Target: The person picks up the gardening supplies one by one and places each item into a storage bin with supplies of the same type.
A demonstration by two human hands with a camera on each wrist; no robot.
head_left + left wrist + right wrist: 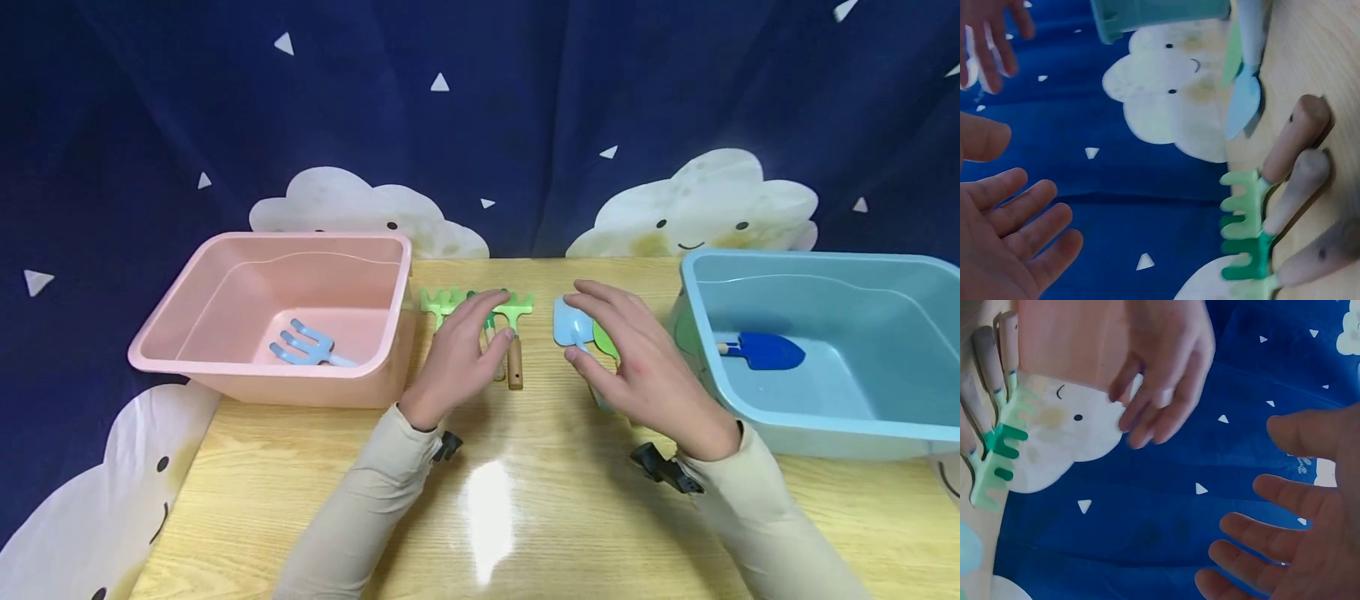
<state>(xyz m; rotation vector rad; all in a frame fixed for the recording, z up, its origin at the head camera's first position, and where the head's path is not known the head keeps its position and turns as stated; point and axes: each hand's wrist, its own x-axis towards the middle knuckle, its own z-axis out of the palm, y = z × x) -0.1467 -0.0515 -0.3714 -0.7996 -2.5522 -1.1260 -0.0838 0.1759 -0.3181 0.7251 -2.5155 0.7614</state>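
My left hand [463, 357] hovers above several small hand rakes lying side by side, its fingers relaxed and holding nothing. Light green rake heads [517, 307] and a dark green rake head [1246, 259] show, with wooden handles [515, 367] pointing toward me; the hand partly covers them in the head view. Over to the right, my right hand [651, 371] is spread above a light blue shovel [572, 323] and a green tool [604, 340], which it partly hides. Nothing is in that hand either. Both palms face inward in the wrist views.
On the left stands a pink bin [270, 371] with a light blue fork [306, 343] inside. A blue bin [832, 425] on the right contains a dark blue trowel [772, 352]. Behind the wooden table [570, 508] hangs a navy cloth [510, 108] with clouds.
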